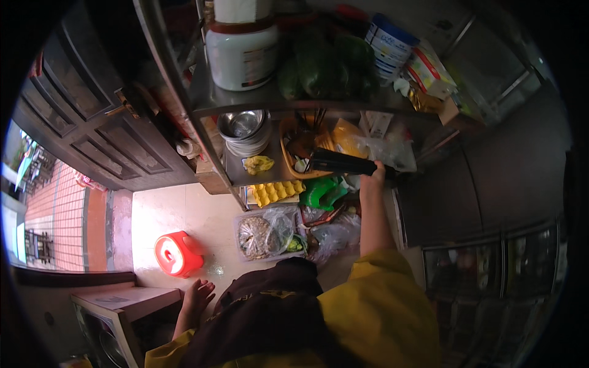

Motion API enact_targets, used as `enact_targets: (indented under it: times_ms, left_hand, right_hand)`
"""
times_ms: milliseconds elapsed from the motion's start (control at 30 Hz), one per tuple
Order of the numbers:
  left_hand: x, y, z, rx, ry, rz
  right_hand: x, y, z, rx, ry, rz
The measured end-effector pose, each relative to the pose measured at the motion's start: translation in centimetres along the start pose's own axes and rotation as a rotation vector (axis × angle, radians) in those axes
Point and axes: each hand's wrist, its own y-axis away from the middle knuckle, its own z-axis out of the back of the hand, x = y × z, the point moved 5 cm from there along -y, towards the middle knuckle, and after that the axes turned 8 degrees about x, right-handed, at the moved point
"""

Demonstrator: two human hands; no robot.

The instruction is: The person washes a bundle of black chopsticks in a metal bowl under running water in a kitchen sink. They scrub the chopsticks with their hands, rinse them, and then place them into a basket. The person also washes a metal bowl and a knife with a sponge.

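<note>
My right hand [378, 172] is closed around one end of a long black object [343, 162], whose kind I cannot tell. Its far end lies over an orange plastic basket [284, 154] on a metal shelf [232, 177]. Inside the basket are dark sticks and small items. Beside it on the shelf are stacked metal bowls [245, 133], a crumpled yellow cloth or bag [258, 164] and a yellow package [349, 138]. At lower left my left hand [200, 293] hangs with fingers apart, holding nothing, below a red plastic stool [178, 254] on the tiled floor.
The upper shelf [207, 103] holds a white tub [242, 57], large green fruits or gourds [317, 66] and a blue-lidded container [390, 48]. A yellow egg tray [277, 192] and a bin of bagged food [237, 239] stand low. The door [92, 110] is at left, a wooden cabinet [126, 308] at lower left.
</note>
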Motion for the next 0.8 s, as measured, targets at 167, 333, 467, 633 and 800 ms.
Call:
enact_targets:
  times_ms: [167,333,467,633,800]
  left_hand:
    - [4.2,-1.9,-6.8,-0.080,0.035,0.014]
    - [7.9,-2.8,-11.7,-0.103,0.045,-0.083]
    - [8.5,-0.2,-12.8,-0.222,0.060,-0.140]
    - [10.2,0.3,-13.9,-0.308,0.076,-0.118]
    - [11.5,1.1,-13.8,-0.387,0.099,-0.084]
  right_hand:
    - [-1.1,-6.1,-9.2,-0.018,-0.004,-0.010]
    - [-3.0,-22.4,-12.2,0.519,0.123,0.137]
    - [-8.4,-21.6,-15.4,0.523,0.305,0.035]
    - [-13.0,-22.0,-15.3,0.650,0.603,0.015]
    - [-16.2,-21.4,-13.4,0.849,1.047,0.071]
